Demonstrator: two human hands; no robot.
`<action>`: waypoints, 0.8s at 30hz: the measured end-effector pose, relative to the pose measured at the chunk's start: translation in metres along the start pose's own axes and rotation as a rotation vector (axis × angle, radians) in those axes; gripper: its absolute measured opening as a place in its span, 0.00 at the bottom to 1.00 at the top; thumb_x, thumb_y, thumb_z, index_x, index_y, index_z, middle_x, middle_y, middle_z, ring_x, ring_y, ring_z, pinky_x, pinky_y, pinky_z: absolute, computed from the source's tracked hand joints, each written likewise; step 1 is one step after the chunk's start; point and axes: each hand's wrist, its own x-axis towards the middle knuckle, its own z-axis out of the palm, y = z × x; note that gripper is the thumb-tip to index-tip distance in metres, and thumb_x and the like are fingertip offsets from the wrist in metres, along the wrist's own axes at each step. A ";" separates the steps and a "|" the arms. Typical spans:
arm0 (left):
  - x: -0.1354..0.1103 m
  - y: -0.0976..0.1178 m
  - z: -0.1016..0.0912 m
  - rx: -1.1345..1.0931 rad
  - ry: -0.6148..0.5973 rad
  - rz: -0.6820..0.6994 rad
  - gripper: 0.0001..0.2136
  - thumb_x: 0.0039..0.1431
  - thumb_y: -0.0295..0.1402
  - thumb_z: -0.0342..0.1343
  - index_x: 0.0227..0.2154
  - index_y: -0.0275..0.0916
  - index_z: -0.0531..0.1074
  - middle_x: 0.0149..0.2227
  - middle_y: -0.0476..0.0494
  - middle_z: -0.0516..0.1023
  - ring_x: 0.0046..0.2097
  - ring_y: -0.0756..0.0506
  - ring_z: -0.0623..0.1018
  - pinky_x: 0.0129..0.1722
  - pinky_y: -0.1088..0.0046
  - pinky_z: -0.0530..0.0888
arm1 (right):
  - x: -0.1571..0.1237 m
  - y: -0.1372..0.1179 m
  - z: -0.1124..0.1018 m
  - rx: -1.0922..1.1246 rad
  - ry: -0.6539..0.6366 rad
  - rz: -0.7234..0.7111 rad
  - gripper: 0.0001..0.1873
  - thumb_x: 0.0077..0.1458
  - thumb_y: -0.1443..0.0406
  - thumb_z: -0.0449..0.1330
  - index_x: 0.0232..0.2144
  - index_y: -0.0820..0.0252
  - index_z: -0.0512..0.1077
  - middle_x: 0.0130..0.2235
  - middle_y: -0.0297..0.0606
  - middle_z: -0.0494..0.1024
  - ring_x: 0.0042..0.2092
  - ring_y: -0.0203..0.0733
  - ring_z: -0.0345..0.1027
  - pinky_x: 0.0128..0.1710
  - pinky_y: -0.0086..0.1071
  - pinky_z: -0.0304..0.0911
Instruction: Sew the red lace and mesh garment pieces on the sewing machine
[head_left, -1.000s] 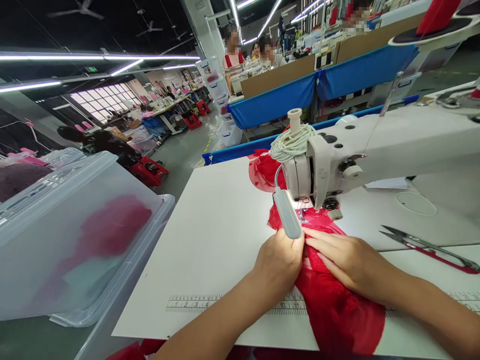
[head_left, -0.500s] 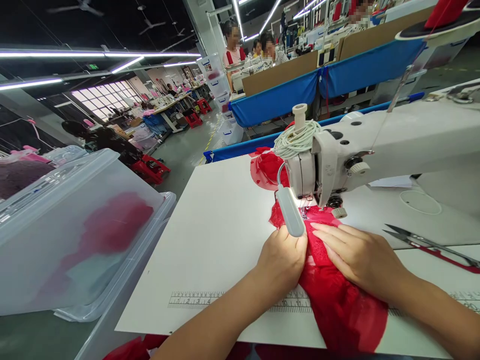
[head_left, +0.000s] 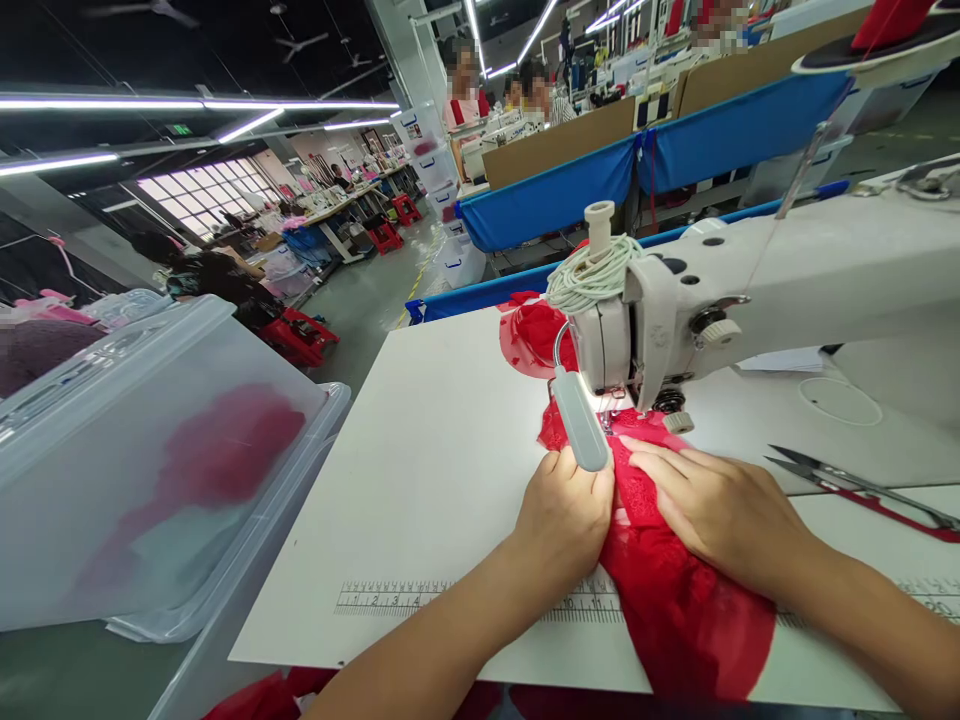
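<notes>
A sheer red lace fabric (head_left: 690,620) runs from under the needle of the white sewing machine (head_left: 757,290) down over the table's front edge. At its left border, my left hand (head_left: 568,510) is closed on the cloth, with the fingertips partly hidden behind the grey clip-on lamp (head_left: 580,420). My right hand (head_left: 724,505) lies flat on the fabric to the right, fingers stretched toward the presser foot (head_left: 607,424). Both hands are close in front of the needle.
Red-handled thread snips (head_left: 862,492) lie right of my right hand. More red cloth (head_left: 534,338) sits behind the machine head. A ruler strip (head_left: 397,598) runs along the table (head_left: 360,480). A translucent plastic bin (head_left: 150,480) stands at the left. Other people work in the background.
The view has shifted very slightly. My right hand and the fabric beneath it look almost the same, and my left hand keeps its hold beside the lamp.
</notes>
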 end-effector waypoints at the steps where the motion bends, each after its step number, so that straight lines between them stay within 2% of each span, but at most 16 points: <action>1: 0.000 0.000 0.001 0.001 0.000 0.002 0.15 0.62 0.18 0.46 0.46 0.29 0.73 0.52 0.25 0.77 0.47 0.36 0.80 0.35 0.63 0.74 | 0.001 0.000 0.000 0.000 -0.002 0.007 0.21 0.60 0.73 0.47 0.46 0.61 0.77 0.45 0.40 0.85 0.39 0.41 0.80 0.32 0.33 0.71; 6: 0.002 -0.001 0.002 0.014 -0.050 0.000 0.15 0.61 0.18 0.47 0.48 0.30 0.73 0.52 0.26 0.77 0.49 0.36 0.79 0.35 0.64 0.73 | 0.000 0.003 0.003 -0.007 -0.039 0.033 0.21 0.61 0.73 0.46 0.45 0.60 0.78 0.45 0.41 0.85 0.42 0.43 0.79 0.35 0.33 0.72; 11: 0.004 -0.002 0.000 -0.005 -0.093 -0.012 0.17 0.61 0.19 0.45 0.51 0.29 0.71 0.52 0.26 0.77 0.51 0.35 0.78 0.38 0.61 0.74 | -0.003 0.007 0.006 0.031 -0.128 0.079 0.23 0.60 0.72 0.47 0.49 0.57 0.78 0.48 0.41 0.84 0.43 0.43 0.78 0.38 0.34 0.73; 17: 0.006 0.000 0.000 -0.002 -0.085 -0.038 0.18 0.61 0.17 0.45 0.51 0.29 0.72 0.50 0.27 0.78 0.49 0.35 0.79 0.37 0.61 0.74 | 0.000 0.008 0.005 0.030 -0.109 0.066 0.23 0.60 0.73 0.47 0.48 0.61 0.78 0.49 0.42 0.84 0.41 0.43 0.79 0.35 0.35 0.75; 21: 0.006 0.000 0.001 -0.019 -0.080 -0.055 0.16 0.63 0.18 0.47 0.50 0.30 0.72 0.49 0.28 0.78 0.48 0.36 0.79 0.37 0.61 0.73 | -0.001 0.009 0.007 0.029 -0.125 0.076 0.24 0.59 0.75 0.47 0.50 0.61 0.78 0.51 0.43 0.83 0.45 0.45 0.79 0.39 0.36 0.75; 24: 0.006 -0.001 0.001 -0.041 -0.081 -0.065 0.15 0.65 0.21 0.48 0.52 0.31 0.72 0.48 0.29 0.79 0.49 0.36 0.78 0.41 0.59 0.73 | 0.000 0.009 0.008 0.034 -0.124 0.075 0.24 0.59 0.75 0.47 0.50 0.61 0.77 0.50 0.42 0.83 0.44 0.44 0.79 0.38 0.36 0.74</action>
